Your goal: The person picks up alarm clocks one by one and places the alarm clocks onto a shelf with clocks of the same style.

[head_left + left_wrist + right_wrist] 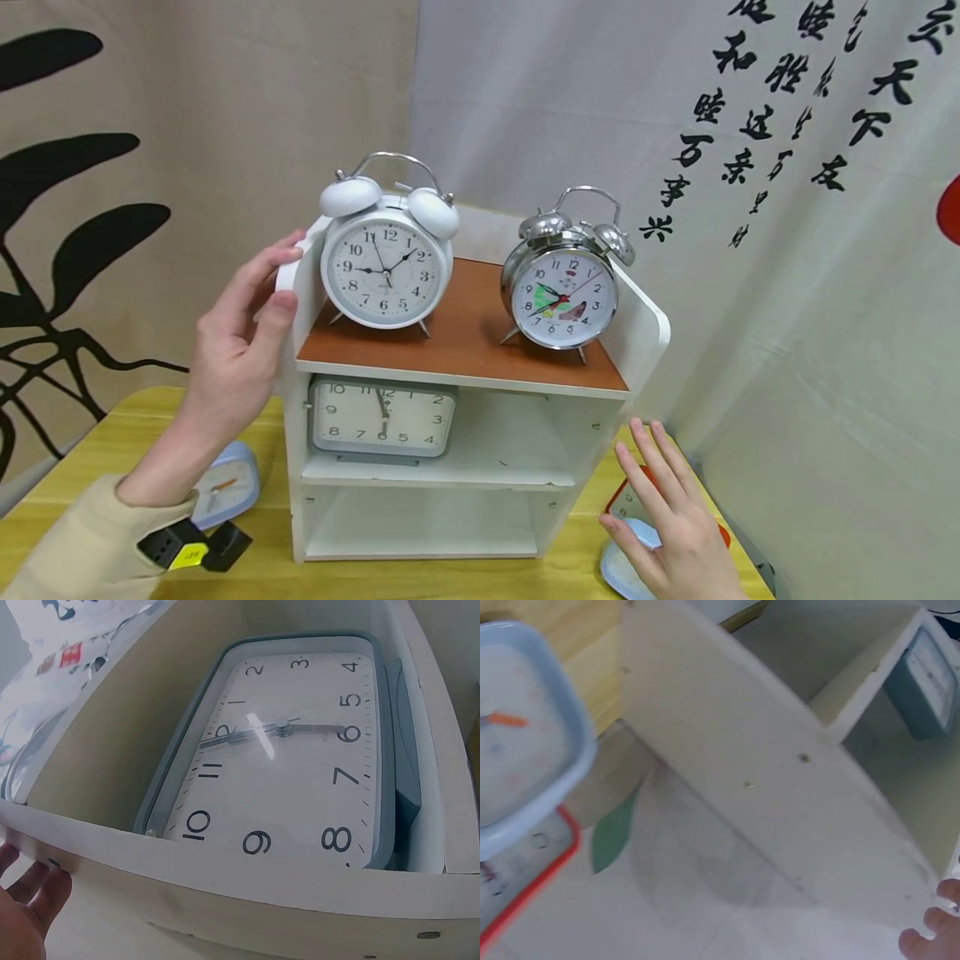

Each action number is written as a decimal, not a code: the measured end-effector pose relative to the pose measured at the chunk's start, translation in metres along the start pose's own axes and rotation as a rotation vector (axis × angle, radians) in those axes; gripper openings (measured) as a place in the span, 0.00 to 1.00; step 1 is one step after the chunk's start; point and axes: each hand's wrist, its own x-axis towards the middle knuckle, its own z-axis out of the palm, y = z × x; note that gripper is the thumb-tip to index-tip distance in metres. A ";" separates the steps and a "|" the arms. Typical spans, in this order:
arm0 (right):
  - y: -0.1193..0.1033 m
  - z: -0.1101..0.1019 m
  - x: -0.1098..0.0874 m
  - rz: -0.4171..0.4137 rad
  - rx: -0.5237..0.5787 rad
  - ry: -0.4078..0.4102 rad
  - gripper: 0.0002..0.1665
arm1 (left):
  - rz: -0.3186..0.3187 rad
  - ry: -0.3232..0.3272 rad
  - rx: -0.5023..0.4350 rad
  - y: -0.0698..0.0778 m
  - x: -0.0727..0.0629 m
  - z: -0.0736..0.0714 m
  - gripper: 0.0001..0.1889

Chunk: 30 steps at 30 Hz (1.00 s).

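A small white shelf (pixel 450 482) with a brown top stands on the table. My left hand (pixel 243 333) holds the upper edge of its left side panel, thumb toward the front; the left wrist view shows fingertips (pixel 51 896) against the outside. Near that hand, a white twin-bell alarm clock (pixel 386 271) stands on the brown top. A silver twin-bell alarm clock (pixel 562 292) is at its right. In the upper compartment sits a grey rectangular clock (pixel 382 418). My right hand (pixel 671 521), fingers spread and holding nothing, is right of the shelf, over smaller clocks.
On the yellow wood-look table (pixel 217 575), a light blue clock (pixel 228 483) lies left of the shelf. Another light blue clock (pixel 574 750) and a red-edged clock (pixel 532 862) are at the right. A curtain (pixel 750 333) hangs behind.
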 end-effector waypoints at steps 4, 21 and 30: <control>0.013 -0.005 -0.018 0.079 -0.030 -0.053 0.39 | 0.002 0.004 -0.002 0.000 0.000 0.001 0.20; 0.063 -0.032 -0.076 0.493 -0.126 -0.476 0.50 | 0.007 0.007 0.012 0.000 0.000 0.000 0.21; 0.084 -0.035 -0.093 0.707 -0.099 -0.696 0.46 | 0.018 0.005 0.016 -0.002 0.001 0.000 0.21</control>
